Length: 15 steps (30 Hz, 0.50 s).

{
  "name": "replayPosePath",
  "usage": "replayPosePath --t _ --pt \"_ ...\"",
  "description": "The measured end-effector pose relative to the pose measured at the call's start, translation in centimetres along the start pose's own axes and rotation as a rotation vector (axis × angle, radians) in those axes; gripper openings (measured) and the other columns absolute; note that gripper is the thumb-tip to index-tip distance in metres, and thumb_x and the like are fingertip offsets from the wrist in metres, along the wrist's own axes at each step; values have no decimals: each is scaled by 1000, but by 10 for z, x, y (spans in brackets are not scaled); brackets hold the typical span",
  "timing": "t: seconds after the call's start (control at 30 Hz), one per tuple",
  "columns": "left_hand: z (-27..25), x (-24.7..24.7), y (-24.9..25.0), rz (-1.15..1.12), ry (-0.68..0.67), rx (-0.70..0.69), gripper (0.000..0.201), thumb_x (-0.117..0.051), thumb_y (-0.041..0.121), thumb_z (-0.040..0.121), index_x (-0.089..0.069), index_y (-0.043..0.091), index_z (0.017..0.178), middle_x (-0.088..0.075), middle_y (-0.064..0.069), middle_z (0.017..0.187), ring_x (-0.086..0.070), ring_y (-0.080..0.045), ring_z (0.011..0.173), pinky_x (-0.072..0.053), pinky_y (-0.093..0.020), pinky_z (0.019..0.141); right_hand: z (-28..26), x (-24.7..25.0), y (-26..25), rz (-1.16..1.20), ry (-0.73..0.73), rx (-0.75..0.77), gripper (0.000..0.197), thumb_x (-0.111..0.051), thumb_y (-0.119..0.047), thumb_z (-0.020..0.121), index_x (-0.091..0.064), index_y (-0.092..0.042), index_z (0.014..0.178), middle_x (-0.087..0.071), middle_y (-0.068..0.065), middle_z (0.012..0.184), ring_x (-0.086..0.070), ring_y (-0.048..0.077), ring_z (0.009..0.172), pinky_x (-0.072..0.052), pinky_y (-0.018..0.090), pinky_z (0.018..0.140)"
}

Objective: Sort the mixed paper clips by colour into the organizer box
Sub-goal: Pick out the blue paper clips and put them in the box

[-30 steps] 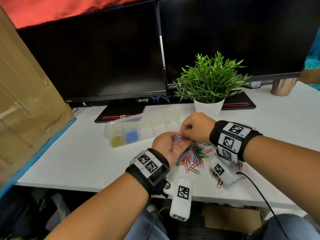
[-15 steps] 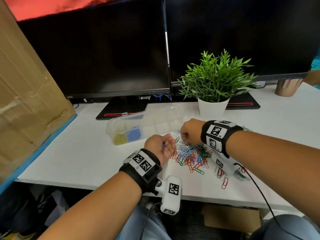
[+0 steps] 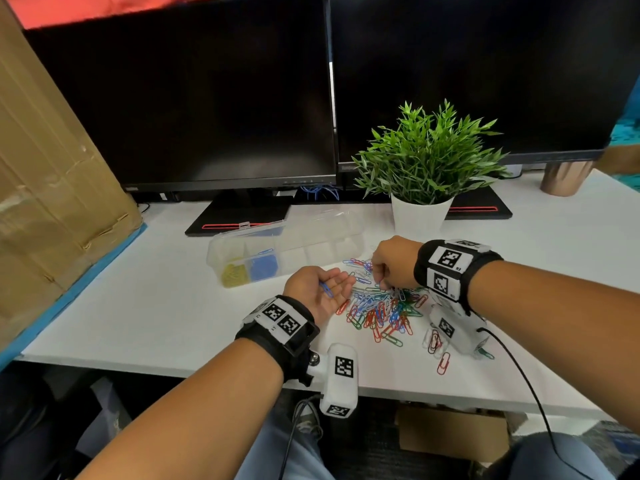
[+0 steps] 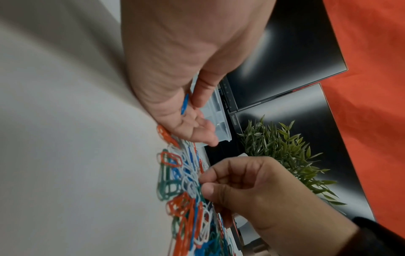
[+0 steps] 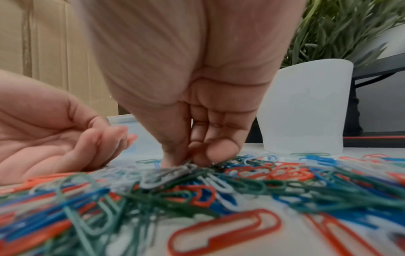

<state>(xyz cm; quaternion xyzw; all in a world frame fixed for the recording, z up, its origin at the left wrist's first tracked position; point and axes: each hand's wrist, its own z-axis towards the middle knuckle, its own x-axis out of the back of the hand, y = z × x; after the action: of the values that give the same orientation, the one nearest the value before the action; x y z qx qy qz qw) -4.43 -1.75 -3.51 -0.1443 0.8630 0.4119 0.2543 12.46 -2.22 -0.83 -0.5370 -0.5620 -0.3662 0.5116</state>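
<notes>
A heap of mixed paper clips (image 3: pixel 381 310) in red, blue, green and white lies on the white desk (image 3: pixel 156 306). My right hand (image 3: pixel 381 280) reaches down into its far edge, thumb and fingertips (image 5: pixel 175 160) pinching a clip; its colour is unclear. Left of the heap, my left hand (image 3: pixel 323 287) rests palm up with relaxed fingers, and a blue clip (image 4: pixel 184 104) lies in the palm. The clear organizer box (image 3: pixel 311 252) stands behind the left hand. Its lid is open, with yellow clips (image 3: pixel 235 273) and blue clips (image 3: pixel 263 266) in the left compartments.
A plant in a white pot (image 3: pixel 420 213) stands just behind the right hand. Two dark monitors (image 3: pixel 194 98) line the back, cardboard (image 3: pixel 52 188) leans at the left, and a copper cup (image 3: pixel 564 178) sits far right. Stray clips (image 3: pixel 440 355) lie near the front edge.
My right hand has left the left palm and dropped onto the heap, where it now pinches a clip. The left hand stays palm up with the blue clip in it.
</notes>
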Motion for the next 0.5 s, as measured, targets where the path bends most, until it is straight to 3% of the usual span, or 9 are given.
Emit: replayPosePath --t 0.13,0.2,0.3,0.37,0.5 --pt "1 2 0 3 -20 8 23 -32 0 94 -53 -4 88 -60 -20 85 -62 -32 78 -51 -32 67 4 9 -2 58 45 10 23 -56 -1 84 -77 -10 82 -71 -5 79 -59 11 72 -53 26 75" --pt "2 3 1 4 -31 15 23 -32 1 94 -54 -5 89 -61 -21 86 -63 -33 78 -52 -33 68 7 14 -5 162 114 15 21 -59 -2 84 -77 -11 79 -66 -9 69 -58 9 65 -52 24 65" --pt "5 5 1 -7 -54 36 24 -32 4 94 -54 -5 90 -61 -22 88 -63 -34 79 -52 -34 68 11 17 -16 471 148 29 12 -64 -1 84 -74 -7 81 -67 1 64 -59 6 49 -52 22 49" --pt "7 6 1 -7 -61 50 25 -33 6 94 -55 -5 90 -61 -20 86 -63 -32 78 -54 -32 62 14 17 -23 581 120 58 6 -67 -2 85 -73 -2 86 -67 7 65 -59 3 43 -54 22 49" --pt "9 9 3 -4 -39 78 25 -33 8 93 -55 -2 85 -59 -15 69 -59 -24 64 -49 -19 46 22 15 -25 550 96 40 9 -66 -7 88 -73 -2 90 -69 12 72 -63 10 48 -58 29 58"
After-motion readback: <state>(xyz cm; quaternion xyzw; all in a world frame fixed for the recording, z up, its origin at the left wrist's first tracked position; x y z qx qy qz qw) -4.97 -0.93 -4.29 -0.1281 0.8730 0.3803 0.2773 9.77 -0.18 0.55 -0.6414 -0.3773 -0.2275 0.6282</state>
